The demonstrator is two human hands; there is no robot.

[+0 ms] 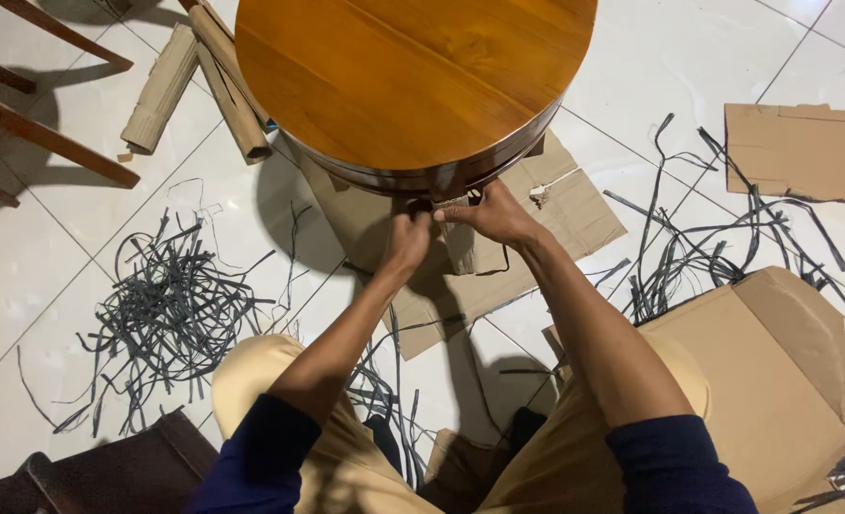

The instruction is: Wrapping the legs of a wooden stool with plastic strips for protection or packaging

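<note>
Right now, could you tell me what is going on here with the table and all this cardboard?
A person sits on the tiled floor with both hands at the edge of a round wooden table. The left hand and right hand pinch a cardboard strip just under the rim. Flat cardboard lies beneath, and piles of black straps are scattered on both sides.

Orange-brown round table, grey strips, brown cardboard, white tiles
</note>
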